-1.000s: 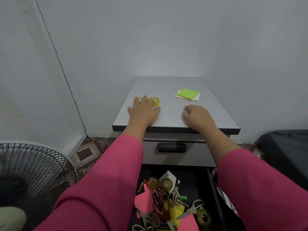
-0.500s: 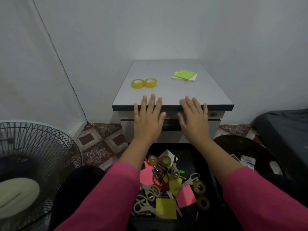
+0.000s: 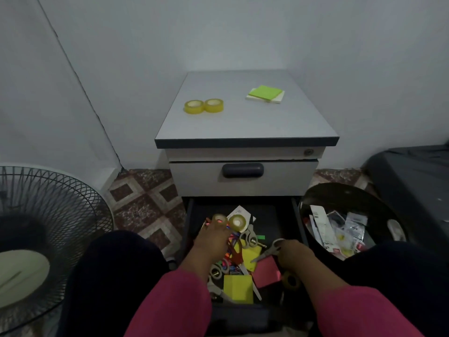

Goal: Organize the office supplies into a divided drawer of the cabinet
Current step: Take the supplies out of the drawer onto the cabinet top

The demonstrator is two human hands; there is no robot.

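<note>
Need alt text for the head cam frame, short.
Both hands reach into an open bottom drawer cluttered with scissors, tape and sticky notes: left hand near a tape roll, right hand by scissors. On the cabinet top sit two tape rolls and a green notepad.

A round fan (image 3: 48, 242) with a black wire cage stands low on the left. The floor (image 3: 145, 203) has brown and white square tiles. The wall (image 3: 218, 32) behind is plain pale grey, with a thin dark line running down it on the left. On the right sits a dark round bin (image 3: 315, 198) full of torn wrappers (image 3: 340, 232). Beside the bin, at the far right, is something dark and flat (image 3: 413, 171).
</note>
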